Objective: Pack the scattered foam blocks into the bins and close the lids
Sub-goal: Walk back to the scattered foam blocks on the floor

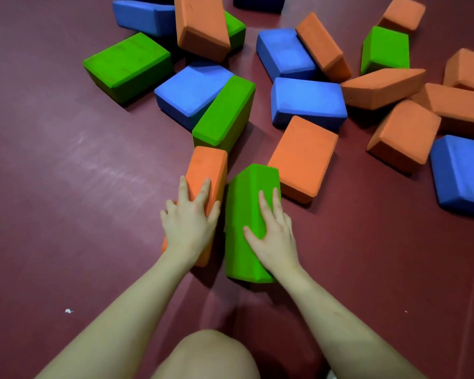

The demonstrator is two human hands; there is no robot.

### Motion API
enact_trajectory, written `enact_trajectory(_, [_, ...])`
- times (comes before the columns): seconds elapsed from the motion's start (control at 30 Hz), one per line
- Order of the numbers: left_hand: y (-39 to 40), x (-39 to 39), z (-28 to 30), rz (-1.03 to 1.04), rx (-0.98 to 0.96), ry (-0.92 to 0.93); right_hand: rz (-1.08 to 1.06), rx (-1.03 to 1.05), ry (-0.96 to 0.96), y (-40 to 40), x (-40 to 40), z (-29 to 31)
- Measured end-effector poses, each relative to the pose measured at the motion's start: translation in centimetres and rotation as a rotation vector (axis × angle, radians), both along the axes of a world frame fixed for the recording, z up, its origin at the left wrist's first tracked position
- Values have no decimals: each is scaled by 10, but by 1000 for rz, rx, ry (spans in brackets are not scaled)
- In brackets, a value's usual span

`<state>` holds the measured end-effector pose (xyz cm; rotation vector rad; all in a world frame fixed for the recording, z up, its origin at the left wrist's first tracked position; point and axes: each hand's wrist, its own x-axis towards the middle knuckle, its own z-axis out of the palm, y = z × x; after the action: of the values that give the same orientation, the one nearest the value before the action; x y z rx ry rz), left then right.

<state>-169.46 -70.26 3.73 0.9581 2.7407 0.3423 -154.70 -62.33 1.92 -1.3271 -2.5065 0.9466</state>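
Two foam blocks stand side by side on the floor just in front of me. My left hand [189,222] grips the orange block [210,165] from above, thumb down its right side and outer fingers over its left side. My right hand [271,236] grips the green block [244,187] the same way, thumb on its top face and fingers wrapped over the right edge. Several more orange, green and blue blocks lie scattered beyond. No bin or lid is in view.
A flat orange block [303,154] touches the green block's far right. A green block [225,113] leans on a blue one [189,88] just past the orange block. Dark red floor [66,187] spreads left. My knee [208,356] is at the bottom.
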Motion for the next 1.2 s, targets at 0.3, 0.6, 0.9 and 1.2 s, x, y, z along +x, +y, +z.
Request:
enact_trajectory(0.3, [7,24,172,70,-31,-56,154,64,-98,24,19,174])
enact_trajectory(0.6, [-64,27,396,125,-5,-71,235,68,-125,-37,13,400])
enact_trajectory(0.9, [-178,14,550,254,22,-26,364,117,-124,-137,-26,554])
enact_trajectory(1.2, [-326,64,619,564,14,32,733,207,-50,-247,-24,618])
